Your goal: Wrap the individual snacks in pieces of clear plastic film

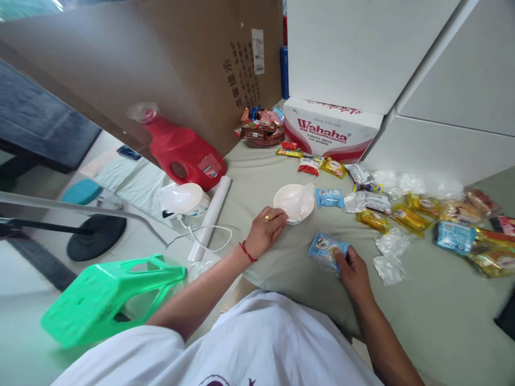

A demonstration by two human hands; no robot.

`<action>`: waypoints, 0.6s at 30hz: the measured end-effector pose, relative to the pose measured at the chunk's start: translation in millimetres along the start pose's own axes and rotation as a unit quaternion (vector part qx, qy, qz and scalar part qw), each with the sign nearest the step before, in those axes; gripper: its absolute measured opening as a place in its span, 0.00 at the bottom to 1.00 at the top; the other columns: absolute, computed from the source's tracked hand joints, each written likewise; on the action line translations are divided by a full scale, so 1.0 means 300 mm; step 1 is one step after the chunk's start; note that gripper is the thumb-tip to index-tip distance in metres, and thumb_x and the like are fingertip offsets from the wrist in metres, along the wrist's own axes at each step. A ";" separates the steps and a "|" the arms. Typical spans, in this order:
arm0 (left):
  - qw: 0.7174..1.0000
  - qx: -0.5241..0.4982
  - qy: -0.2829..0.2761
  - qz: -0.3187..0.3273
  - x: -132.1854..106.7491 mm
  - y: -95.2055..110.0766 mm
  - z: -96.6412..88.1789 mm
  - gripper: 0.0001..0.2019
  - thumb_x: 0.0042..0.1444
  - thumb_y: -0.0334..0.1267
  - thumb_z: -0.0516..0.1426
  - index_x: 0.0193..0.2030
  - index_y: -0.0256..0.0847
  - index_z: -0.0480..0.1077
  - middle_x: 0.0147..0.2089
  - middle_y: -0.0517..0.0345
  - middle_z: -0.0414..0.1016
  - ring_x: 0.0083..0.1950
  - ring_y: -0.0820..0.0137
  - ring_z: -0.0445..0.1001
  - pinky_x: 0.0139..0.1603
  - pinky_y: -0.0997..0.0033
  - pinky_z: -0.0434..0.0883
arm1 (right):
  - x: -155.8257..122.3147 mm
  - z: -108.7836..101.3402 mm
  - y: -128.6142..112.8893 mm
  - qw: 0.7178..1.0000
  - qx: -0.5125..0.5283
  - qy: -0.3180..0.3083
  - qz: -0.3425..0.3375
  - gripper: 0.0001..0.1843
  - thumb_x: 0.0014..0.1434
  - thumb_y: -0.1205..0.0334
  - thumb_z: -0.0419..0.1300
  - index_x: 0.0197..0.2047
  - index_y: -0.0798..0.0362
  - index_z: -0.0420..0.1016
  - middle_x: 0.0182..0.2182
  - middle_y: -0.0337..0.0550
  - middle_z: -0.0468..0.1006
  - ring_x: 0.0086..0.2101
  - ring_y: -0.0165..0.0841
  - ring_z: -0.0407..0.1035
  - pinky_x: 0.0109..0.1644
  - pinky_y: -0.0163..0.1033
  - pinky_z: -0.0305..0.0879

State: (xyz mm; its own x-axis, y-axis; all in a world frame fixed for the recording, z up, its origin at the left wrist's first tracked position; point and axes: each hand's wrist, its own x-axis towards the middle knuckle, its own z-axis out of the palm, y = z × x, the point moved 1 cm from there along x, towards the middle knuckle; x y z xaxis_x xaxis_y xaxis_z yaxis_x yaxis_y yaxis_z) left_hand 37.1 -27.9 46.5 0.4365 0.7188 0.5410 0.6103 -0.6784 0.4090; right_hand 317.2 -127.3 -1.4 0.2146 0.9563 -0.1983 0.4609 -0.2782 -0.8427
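Note:
My left hand [266,229] rests on the pale green cloth with its fingers curled against the near rim of a white bowl [293,202] that has clear plastic in it. A ring and a red wrist cord show on that hand. My right hand [354,272] grips a blue snack packet [325,247] lying on the cloth, fingers over its right end. Another blue packet [329,198] lies just right of the bowl.
Several yellow, red and clear-wrapped snacks [406,217] spread to the right. A Wahaha carton [330,130] and a bowl of sweets [261,130] stand at the back. On the left are a red detergent jug [183,151], a white paper roll [210,217] and a green stool [112,295].

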 end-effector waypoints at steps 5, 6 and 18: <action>0.993 -0.060 -0.093 0.036 0.007 0.035 0.072 0.13 0.74 0.38 0.49 0.49 0.43 0.76 0.50 0.48 0.80 0.46 0.66 0.75 0.51 0.62 0.74 | 0.028 -0.108 -0.123 0.967 -0.190 0.085 -0.149 0.34 0.64 0.30 0.56 0.52 0.54 0.77 0.47 0.56 0.79 0.48 0.48 0.71 0.51 0.52 0.70; 0.992 -0.061 -0.107 0.041 0.007 0.036 0.077 0.13 0.74 0.38 0.49 0.50 0.43 0.76 0.51 0.48 0.80 0.46 0.66 0.75 0.51 0.62 0.74 | 0.043 -0.143 -0.170 0.951 -0.206 0.120 -0.199 0.34 0.64 0.33 0.57 0.57 0.53 0.75 0.53 0.58 0.76 0.54 0.50 0.69 0.57 0.56 0.68; 0.994 0.000 -0.041 0.097 -0.028 0.031 0.111 0.10 0.69 0.33 0.56 0.44 0.45 0.80 0.64 0.48 0.71 0.53 0.62 0.68 0.52 0.58 0.75 | 0.363 0.125 -0.485 0.841 -0.370 -0.275 -0.283 0.21 0.49 0.69 0.74 0.47 0.53 0.78 0.42 0.52 0.83 0.44 0.45 0.79 0.46 0.42 0.71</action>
State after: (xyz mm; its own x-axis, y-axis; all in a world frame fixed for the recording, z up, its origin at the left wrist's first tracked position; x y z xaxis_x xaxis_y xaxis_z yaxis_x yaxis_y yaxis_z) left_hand 61.0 -35.3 21.3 0.5991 0.5843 0.5473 0.5093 -0.8056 0.3025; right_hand 241.2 20.7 80.9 -0.5566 0.7942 -0.2438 0.8086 0.4506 -0.3783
